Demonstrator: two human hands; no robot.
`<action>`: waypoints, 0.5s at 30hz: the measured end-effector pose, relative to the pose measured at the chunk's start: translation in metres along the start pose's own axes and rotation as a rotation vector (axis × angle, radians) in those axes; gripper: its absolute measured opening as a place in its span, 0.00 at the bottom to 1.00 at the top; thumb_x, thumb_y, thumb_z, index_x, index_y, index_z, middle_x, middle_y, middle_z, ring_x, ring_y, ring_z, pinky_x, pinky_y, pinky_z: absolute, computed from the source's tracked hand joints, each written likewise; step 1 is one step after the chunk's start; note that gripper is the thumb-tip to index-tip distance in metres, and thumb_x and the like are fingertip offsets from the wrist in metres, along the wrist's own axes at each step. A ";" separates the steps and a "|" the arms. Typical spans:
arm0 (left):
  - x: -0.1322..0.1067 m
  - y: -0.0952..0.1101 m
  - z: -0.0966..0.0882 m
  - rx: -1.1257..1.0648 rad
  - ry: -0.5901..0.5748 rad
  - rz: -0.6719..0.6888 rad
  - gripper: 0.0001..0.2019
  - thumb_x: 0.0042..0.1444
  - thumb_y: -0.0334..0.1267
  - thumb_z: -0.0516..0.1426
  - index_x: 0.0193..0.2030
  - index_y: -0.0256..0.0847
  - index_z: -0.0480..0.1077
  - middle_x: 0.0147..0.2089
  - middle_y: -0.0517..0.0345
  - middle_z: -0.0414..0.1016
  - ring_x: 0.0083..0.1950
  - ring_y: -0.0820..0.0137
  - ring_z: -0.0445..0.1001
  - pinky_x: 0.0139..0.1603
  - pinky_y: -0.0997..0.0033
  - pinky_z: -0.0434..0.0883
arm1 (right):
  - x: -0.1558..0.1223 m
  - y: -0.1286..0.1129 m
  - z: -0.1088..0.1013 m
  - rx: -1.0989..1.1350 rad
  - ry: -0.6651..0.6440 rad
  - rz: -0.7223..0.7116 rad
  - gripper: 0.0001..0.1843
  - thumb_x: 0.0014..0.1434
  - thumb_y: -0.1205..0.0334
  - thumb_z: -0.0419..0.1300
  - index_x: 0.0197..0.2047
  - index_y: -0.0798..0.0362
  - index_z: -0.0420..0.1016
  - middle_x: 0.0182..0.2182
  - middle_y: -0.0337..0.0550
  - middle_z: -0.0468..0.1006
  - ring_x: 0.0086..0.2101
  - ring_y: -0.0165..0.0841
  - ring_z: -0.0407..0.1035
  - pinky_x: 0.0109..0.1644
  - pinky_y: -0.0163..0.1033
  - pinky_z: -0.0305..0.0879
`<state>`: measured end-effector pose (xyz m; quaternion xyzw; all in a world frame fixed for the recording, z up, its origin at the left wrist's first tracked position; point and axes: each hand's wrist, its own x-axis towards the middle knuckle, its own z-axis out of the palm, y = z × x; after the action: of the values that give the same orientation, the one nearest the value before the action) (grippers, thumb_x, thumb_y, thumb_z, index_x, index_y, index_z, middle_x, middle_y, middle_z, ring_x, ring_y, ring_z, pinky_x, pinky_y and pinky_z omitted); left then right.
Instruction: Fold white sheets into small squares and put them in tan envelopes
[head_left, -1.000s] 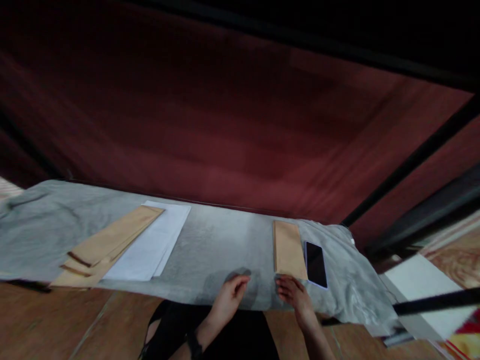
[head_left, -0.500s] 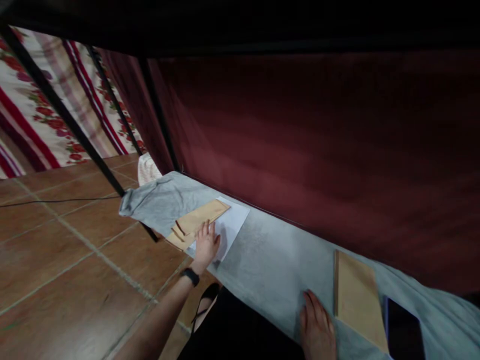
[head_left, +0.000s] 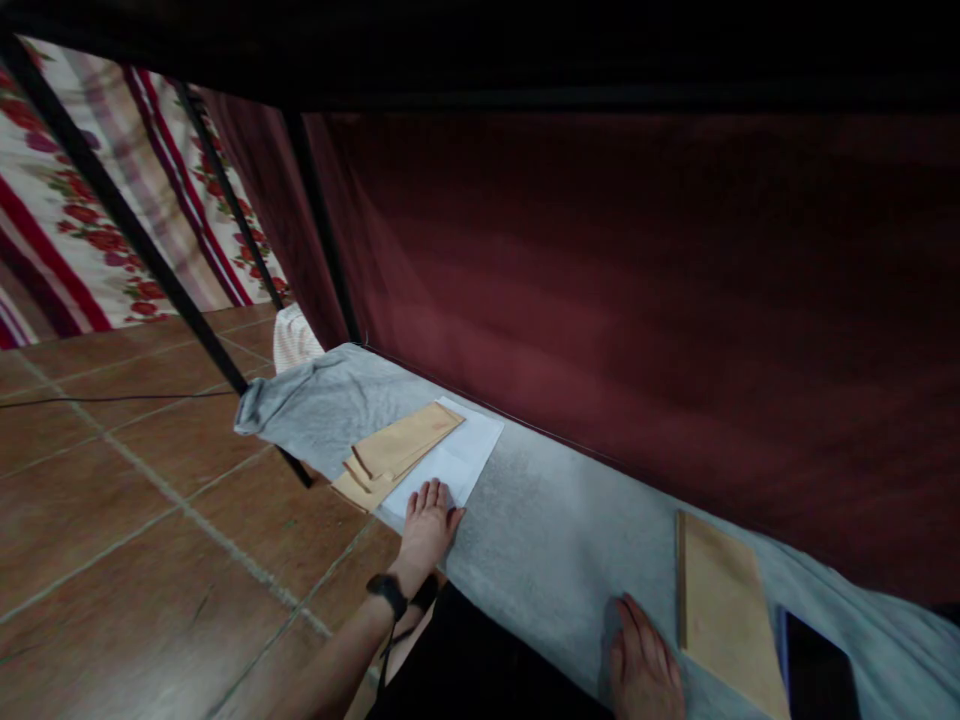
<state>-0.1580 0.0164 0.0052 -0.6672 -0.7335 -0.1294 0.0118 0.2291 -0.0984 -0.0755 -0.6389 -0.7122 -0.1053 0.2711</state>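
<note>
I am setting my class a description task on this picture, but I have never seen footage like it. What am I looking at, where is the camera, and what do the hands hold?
There is no machine here. A person wears one camera on the head, looking forward and down, so you see that person's own two hands from above. The left hand, with a dark wristband, lies flat with its fingers on the near end of the white paper. Partly on that paper lies a stack of brown envelopes. The right hand rests flat on the grey cloth, close to a second brown envelope and a dark phone. Neither hand holds anything. Behind hangs a dark red curtain.
</note>
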 end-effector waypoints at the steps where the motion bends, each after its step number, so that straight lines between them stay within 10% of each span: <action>1: 0.000 0.002 -0.002 -0.003 -0.003 0.002 0.23 0.66 0.44 0.53 0.62 0.30 0.69 0.67 0.32 0.66 0.70 0.47 0.63 0.68 0.45 0.60 | 0.001 -0.004 -0.002 0.015 0.005 0.020 0.25 0.66 0.58 0.45 0.62 0.47 0.70 0.58 0.48 0.76 0.53 0.45 0.72 0.56 0.52 0.65; 15: 0.035 -0.018 -0.032 -0.550 -0.016 -0.310 0.07 0.55 0.32 0.55 0.30 0.39 0.74 0.25 0.58 0.75 0.31 0.66 0.77 0.33 0.72 0.68 | 0.016 -0.023 -0.028 0.257 -0.019 0.110 0.25 0.67 0.51 0.45 0.61 0.47 0.73 0.56 0.50 0.76 0.57 0.48 0.66 0.61 0.56 0.60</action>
<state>-0.1844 0.0430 0.0400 -0.5265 -0.7641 -0.3180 -0.1948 0.2129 -0.1024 -0.0393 -0.6381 -0.6861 0.0078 0.3494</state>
